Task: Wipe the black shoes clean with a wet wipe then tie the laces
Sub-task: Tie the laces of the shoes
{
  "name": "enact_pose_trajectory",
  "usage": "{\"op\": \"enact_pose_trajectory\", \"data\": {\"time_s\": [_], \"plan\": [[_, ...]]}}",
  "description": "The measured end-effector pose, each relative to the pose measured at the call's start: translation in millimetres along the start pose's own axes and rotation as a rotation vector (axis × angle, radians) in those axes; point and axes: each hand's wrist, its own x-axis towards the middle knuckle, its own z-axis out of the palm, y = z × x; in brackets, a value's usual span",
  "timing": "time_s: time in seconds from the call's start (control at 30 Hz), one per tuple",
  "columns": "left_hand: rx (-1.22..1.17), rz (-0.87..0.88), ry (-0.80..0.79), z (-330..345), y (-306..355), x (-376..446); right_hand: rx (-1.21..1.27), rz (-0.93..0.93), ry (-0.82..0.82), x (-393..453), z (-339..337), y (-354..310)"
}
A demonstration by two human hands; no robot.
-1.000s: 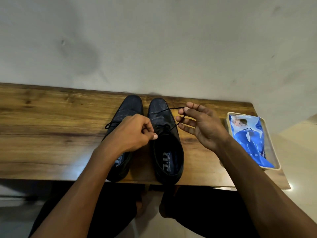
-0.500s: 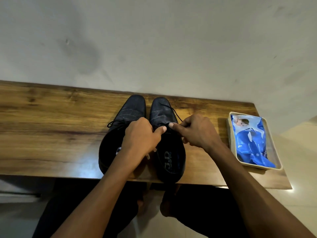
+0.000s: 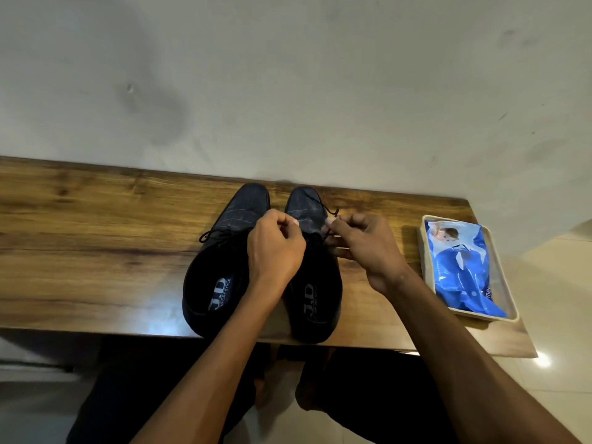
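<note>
Two black lace-up shoes stand side by side on the wooden table (image 3: 96, 251), toes toward the wall. The left shoe (image 3: 221, 267) has its laces lying loose over its left side. Over the tongue of the right shoe (image 3: 315, 299), my left hand (image 3: 275, 248) pinches one end of the black lace (image 3: 326, 210). My right hand (image 3: 362, 245) pinches the other end, with a short loop showing above its thumb. Both hands hide the eyelets of the right shoe.
A blue pack of wet wipes (image 3: 461, 267) lies in a shallow beige tray (image 3: 509, 302) near the table's right end. A grey wall rises right behind the shoes. My dark trouser legs and bare feet show below the table's front edge.
My right hand came in from a spread, raised pose to the shoe's tongue. Both hands now pinch the lace close together, slightly apart from half a second ago.
</note>
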Motion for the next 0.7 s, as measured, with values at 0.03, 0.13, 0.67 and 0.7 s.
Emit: {"op": "enact_pose_trajectory", "data": {"time_s": [0.03,0.13,0.67,0.7], "plan": [[-0.113,-0.035,-0.008,0.5,2.2,-0.7,0.093,0.010,-0.007,-0.6,0.8,-0.8],[-0.332,-0.103,-0.055,-0.5,6.3,-2.7,0.287,0.019,-0.028,-1.1,5.4,-2.3],[-0.154,0.329,-0.191,-11.0,21.9,22.7,-0.347,-0.318,-0.167,8.6,8.9,-6.9],[-0.083,0.320,-0.241,-14.9,19.0,23.5,-0.316,-0.295,-0.183,8.9,8.4,-6.5]]}}
